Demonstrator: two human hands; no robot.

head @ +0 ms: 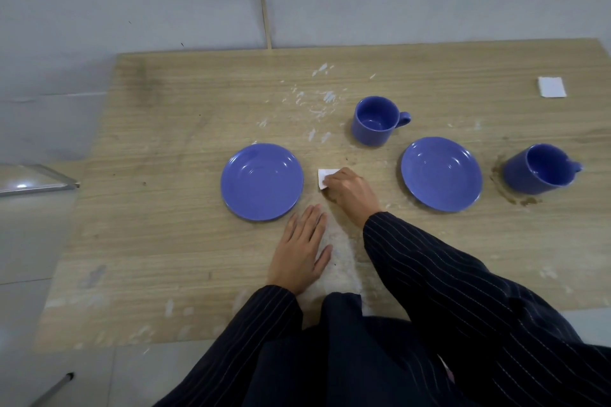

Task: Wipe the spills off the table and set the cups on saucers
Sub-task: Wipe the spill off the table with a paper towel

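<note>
Fingers [330,182] of the right hand [350,190] are curling over a small white tissue [325,175], pressing it flat to the tabletop [165,149] between the two saucers. Left hand [302,249] is lying open, palm down, near the front edge, holding nothing. Right forearm is reaching in from the front-right. Best kept flat, with short firm strokes. Brown spill [506,188] by the right-edge cup [539,168] is looking untouched; rear cup [377,120] is standing off its saucer [441,173]; left saucer [262,182] bare.
</note>
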